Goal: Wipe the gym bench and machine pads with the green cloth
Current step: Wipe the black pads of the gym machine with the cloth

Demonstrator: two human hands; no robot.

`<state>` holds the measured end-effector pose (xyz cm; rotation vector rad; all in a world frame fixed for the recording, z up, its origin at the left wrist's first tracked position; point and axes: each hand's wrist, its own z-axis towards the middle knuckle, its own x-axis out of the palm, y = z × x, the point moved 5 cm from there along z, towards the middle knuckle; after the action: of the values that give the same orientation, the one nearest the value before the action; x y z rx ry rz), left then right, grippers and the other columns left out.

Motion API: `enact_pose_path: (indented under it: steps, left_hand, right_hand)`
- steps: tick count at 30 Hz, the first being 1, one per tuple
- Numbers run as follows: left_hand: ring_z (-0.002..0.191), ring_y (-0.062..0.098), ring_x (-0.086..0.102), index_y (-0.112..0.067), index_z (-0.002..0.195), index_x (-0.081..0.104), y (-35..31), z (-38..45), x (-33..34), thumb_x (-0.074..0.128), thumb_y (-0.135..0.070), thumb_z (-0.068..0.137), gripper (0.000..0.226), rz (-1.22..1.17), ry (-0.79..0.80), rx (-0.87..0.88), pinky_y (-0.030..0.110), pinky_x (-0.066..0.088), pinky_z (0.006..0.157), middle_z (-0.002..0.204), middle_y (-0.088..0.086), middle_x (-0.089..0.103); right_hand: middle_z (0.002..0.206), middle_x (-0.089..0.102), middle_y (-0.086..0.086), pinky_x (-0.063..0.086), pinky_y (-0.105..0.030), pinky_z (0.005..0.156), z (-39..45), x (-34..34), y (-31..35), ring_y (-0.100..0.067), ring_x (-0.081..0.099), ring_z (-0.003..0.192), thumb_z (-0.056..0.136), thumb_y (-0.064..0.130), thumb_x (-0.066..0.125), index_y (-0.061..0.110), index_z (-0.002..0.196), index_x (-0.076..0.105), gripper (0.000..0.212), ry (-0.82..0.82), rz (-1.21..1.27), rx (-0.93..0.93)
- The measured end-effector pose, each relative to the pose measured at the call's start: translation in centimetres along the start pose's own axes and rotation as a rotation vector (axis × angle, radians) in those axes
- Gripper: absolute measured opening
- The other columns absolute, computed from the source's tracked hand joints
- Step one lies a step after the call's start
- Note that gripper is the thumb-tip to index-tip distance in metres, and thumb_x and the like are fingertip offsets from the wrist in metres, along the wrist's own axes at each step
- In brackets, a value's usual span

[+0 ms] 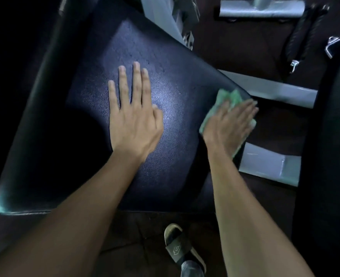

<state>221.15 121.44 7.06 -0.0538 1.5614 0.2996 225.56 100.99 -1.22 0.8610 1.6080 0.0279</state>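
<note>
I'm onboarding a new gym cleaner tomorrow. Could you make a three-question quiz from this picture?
1. True or false: the left hand holds the green cloth.
2. Where on the bench pad is the cloth? A) centre B) right edge C) left edge
3. How do the fingers of the right hand lie on the cloth?
Key: 1 false; 2 B; 3 straight, pressing it flat.

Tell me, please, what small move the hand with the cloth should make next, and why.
Probably sweep the right hand and green cloth inward across the bench pad: the cloth sits at the pad's right edge, while the left hand rests flat on the middle.
</note>
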Motion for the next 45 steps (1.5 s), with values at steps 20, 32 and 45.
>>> enact_pose_path:
  steps: [20, 32, 45]
  left_hand:
    - [0.160, 0.032, -0.003, 0.005, 0.161, 0.002, 0.2, 0.4, -0.3, 0.040, -0.033, 0.099, 0.082, -0.055, 0.042, -0.102, 0.044, 0.002, 0.131, 0.170, 0.023, -0.004]
    - [0.160, 0.027, 0.002, -0.008, 0.164, 0.003, 5.6, -4.6, -0.8, 0.034, -0.040, 0.102, 0.076, -0.165, -0.072, -0.658, 0.040, -0.002, 0.130, 0.172, 0.015, 0.001]
    - [0.160, 0.032, -0.001, 0.000, 0.161, -0.002, 5.5, -4.6, -0.8, 0.030, -0.039, 0.106, 0.076, -0.115, -0.046, -0.655, 0.045, 0.001, 0.130, 0.171, 0.022, -0.003]
  right_hand:
    - [0.174, 0.006, -0.008, 0.012, -0.046, 0.130, -4.2, 0.9, 9.1, -0.021, 0.004, 0.161, 0.109, 0.044, 0.014, 0.009, 0.164, 0.008, 0.066, 0.218, -0.176, -0.945]
    - [0.174, 0.008, -0.008, 0.008, -0.045, 0.131, -9.3, 2.6, 17.6, -0.021, 0.004, 0.161, 0.109, 0.038, 0.023, 0.007, 0.164, 0.011, 0.064, 0.356, -0.164, -1.454]
    - [0.173, 0.009, -0.007, 0.013, -0.046, 0.130, -7.4, 1.3, 13.2, -0.019, 0.005, 0.161, 0.109, 0.038, 0.022, 0.009, 0.164, 0.012, 0.063, 0.373, -0.227, -1.567]
